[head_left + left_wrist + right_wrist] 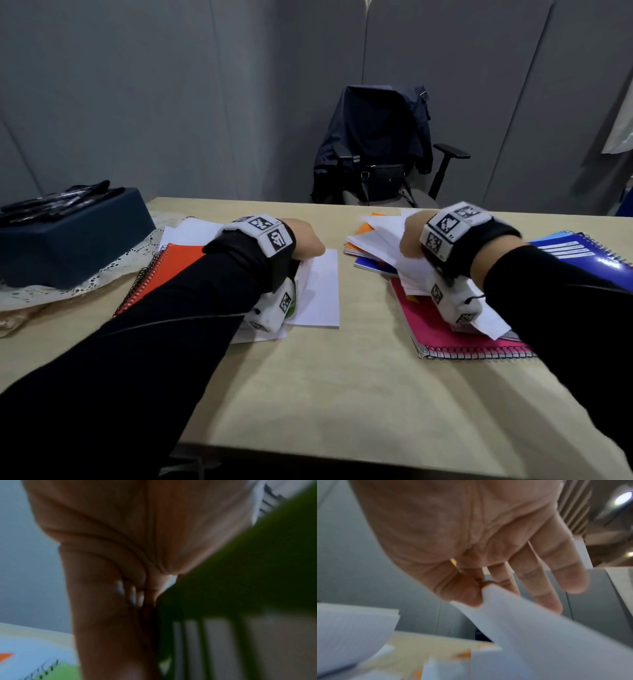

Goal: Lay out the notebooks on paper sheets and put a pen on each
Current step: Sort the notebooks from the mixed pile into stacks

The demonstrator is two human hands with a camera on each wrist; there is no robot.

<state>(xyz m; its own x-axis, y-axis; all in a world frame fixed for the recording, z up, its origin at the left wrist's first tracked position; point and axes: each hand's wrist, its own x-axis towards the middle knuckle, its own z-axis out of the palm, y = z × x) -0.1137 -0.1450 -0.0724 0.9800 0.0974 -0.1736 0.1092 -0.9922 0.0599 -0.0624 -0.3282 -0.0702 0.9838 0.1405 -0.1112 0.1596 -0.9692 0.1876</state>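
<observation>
Left hand (305, 245) is lying over a white sheet (322, 291) near the orange notebook (171, 267); its wrist view is showing fingers curled into the palm beside a green notebook (257, 561), whether gripping it I cannot tell. Right hand (471, 540) is pinching a paper sheet (539, 635) between thumb and forefinger above the loose pile (376, 236). Pink notebook (455, 339) and blue notebook (582, 253) are lying on the table (342, 394). Pens (58, 202) are resting on the dark box (68, 240).
</observation>
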